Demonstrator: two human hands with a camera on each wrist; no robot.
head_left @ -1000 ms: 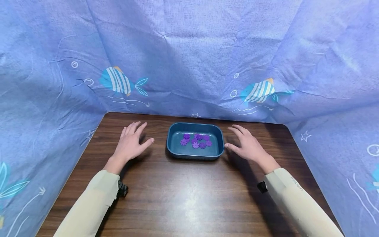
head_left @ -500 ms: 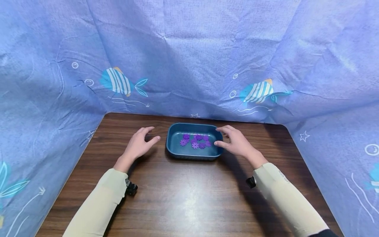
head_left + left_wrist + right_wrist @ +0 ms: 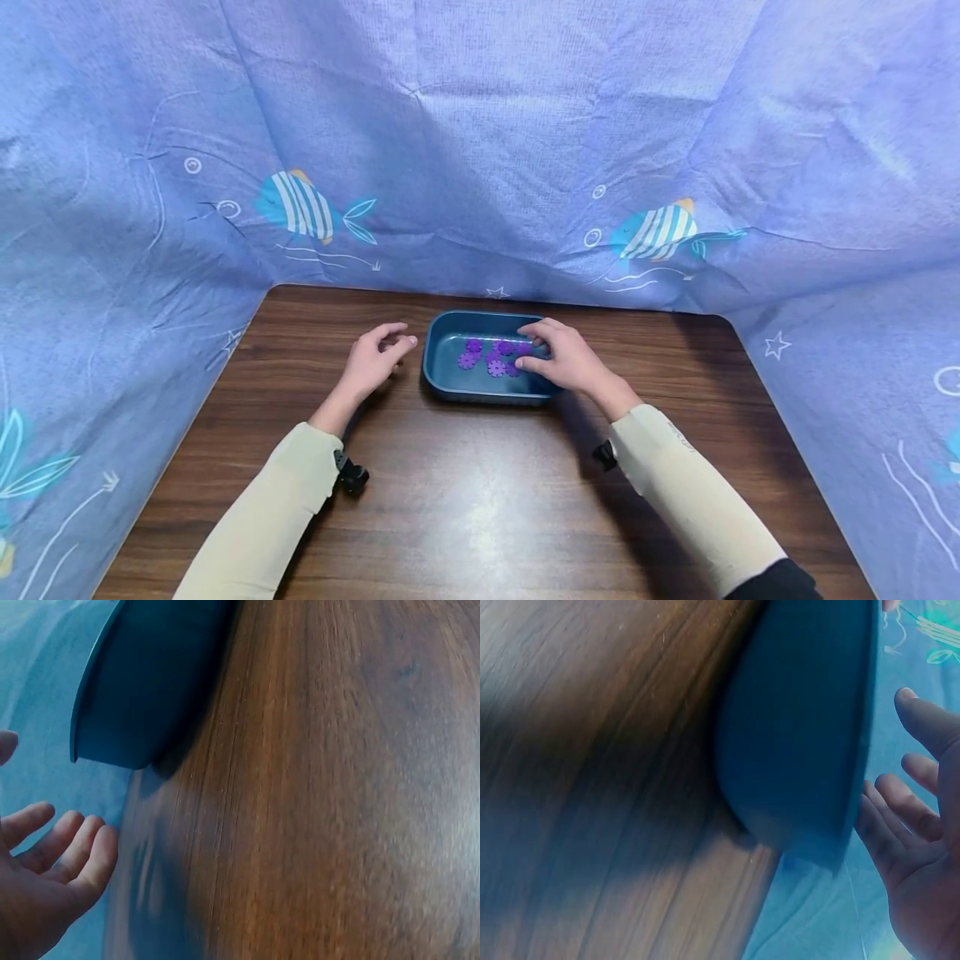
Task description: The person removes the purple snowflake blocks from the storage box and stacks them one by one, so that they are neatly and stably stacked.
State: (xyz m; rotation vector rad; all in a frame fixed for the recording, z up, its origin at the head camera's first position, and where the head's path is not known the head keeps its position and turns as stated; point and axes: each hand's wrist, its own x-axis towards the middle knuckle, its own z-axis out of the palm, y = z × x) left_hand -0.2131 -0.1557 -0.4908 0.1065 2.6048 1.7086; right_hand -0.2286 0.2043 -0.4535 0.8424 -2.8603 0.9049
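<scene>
A dark blue tray (image 3: 480, 395) with raised walls stands toward the far side of the table. Several purple notched discs (image 3: 496, 367), like small plastic gears, lie loose on its floor. My right hand (image 3: 567, 360) hangs over the tray's right end, thumb and fingers apart, and it covers part of the rim there. In the right wrist view its fingers (image 3: 907, 825) are loosely bent beside the tray's outer wall (image 3: 795, 750), with nothing held. My left hand (image 3: 369, 358) hovers just left of the tray, fingers relaxed, apart from the wall; it holds nothing in the left wrist view (image 3: 56, 877).
The brown wooden table (image 3: 450, 517) has rounded far corners. A blue cloth (image 3: 480, 150) printed with fish hangs behind it and along both sides. Small black devices (image 3: 351, 473) sit at the wrists, over pale sleeves.
My right hand has moved left, from beside the tray to over its right end. My left hand has come right, closer to the tray, with its fingers more bent. The tray stays put.
</scene>
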